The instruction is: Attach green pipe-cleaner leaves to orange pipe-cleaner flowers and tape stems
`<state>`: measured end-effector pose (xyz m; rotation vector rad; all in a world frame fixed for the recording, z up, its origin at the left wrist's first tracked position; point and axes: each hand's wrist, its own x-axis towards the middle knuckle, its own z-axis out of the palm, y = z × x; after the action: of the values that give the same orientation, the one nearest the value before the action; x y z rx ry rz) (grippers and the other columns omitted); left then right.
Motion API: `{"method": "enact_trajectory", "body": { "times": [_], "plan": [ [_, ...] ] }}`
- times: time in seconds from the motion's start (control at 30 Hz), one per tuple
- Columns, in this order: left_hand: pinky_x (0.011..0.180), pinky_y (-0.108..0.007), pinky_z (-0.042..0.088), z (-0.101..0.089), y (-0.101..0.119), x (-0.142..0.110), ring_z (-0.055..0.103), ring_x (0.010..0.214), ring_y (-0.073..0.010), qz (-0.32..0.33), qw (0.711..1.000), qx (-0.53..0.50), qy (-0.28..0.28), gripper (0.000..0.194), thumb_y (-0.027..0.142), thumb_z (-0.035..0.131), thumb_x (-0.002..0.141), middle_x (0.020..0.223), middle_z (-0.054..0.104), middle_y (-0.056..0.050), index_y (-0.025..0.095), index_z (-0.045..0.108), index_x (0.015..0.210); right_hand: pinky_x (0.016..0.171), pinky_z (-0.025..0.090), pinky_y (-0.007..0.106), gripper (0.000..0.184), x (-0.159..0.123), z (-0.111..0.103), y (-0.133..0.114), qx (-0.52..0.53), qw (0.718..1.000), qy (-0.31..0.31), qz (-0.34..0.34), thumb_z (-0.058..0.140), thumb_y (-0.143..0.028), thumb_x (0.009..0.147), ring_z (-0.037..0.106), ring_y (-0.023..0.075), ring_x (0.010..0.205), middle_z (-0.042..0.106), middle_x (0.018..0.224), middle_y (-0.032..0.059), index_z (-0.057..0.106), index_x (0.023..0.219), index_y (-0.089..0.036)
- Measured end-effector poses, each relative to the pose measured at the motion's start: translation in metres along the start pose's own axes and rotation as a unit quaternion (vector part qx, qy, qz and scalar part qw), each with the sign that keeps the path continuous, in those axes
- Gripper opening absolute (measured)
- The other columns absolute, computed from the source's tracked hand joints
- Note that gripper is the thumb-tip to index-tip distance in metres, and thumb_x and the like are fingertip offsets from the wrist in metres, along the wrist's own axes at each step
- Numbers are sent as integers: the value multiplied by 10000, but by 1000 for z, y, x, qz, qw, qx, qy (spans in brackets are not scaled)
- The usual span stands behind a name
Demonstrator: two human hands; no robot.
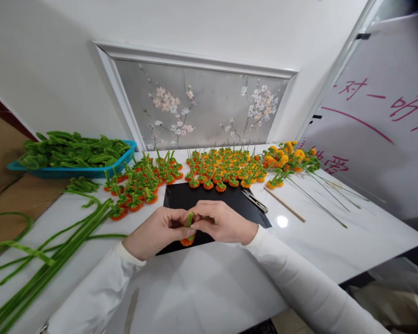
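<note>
Over the black mat [181, 197], my left hand [160, 229] and my right hand [223, 222] meet at the fingertips. Both are closed in a pinch on a small orange pipe-cleaner flower [187, 241] with a green stem. The flower hangs head down, its stem pointing up between my fingers. Part of the flower is hidden behind my fingertips. Left of the mat stand several orange flower heads [135, 202] with stems up. Behind it are many more orange and yellow flower heads [226, 171]. Long green pipe cleaners [66, 250] lie by my left forearm.
A blue basket [73, 172] of green fuzzy leaves stands at the back left. Small thread snips [255, 200] lie on the mat's right edge, beside a thin wooden stick [284, 204]. Finished-looking yellow flowers [289, 155] on long stems lie at the back right. A framed picture [202, 102] leans behind.
</note>
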<state>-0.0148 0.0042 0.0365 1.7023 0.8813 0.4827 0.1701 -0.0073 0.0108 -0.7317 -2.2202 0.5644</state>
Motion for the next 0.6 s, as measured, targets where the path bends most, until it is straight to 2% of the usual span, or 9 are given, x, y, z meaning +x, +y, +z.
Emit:
{"method": "enact_trajectory", "body": {
  "times": [0.13,0.27,0.37,0.47,0.53,0.6],
  "plan": [
    [618,-259,462,0,-2,-2,572,608,-135,-40,996,-64,-38,74,246,672,686,630,614,13,174,657,697,717,428,189,197,0,-4,-1,31,999,-30,-11,493,-102,851,538,92,768,544,849,10,605,984,-192],
    [719,-306,481,0,-5,-4,643,735,-190,-83,985,-139,-61,87,236,705,654,627,640,-8,168,653,650,774,390,237,168,-2,-6,-1,-25,998,-37,-37,500,-129,859,541,100,793,566,857,4,630,932,-206],
    [673,-277,492,-1,-8,-4,655,773,-200,-115,974,-180,-73,118,234,728,634,701,682,-43,152,666,691,772,356,264,153,-2,-5,-1,-71,996,-18,-56,486,-136,866,543,106,793,582,880,11,627,874,-196],
    [628,-238,497,-4,-8,-6,653,758,-178,-136,964,-211,-91,206,276,693,695,787,690,-84,133,661,840,737,342,269,158,-2,-5,-4,-95,993,2,-73,439,-138,883,535,114,796,583,876,27,591,854,-176],
    [629,-252,510,-5,-6,-6,641,807,-188,-124,961,-234,-82,286,350,635,751,885,661,-98,154,617,958,717,336,273,147,-1,-5,-5,-119,991,22,-59,422,-152,888,521,121,772,572,849,36,559,834,-162],
    [658,-280,518,-3,-4,-5,609,871,-194,-64,971,-227,-35,320,399,603,768,980,601,-83,197,562,1013,693,331,273,118,-1,-5,-4,-149,988,44,-27,432,-168,877,499,127,732,553,820,38,530,811,-157]
  ]
}}
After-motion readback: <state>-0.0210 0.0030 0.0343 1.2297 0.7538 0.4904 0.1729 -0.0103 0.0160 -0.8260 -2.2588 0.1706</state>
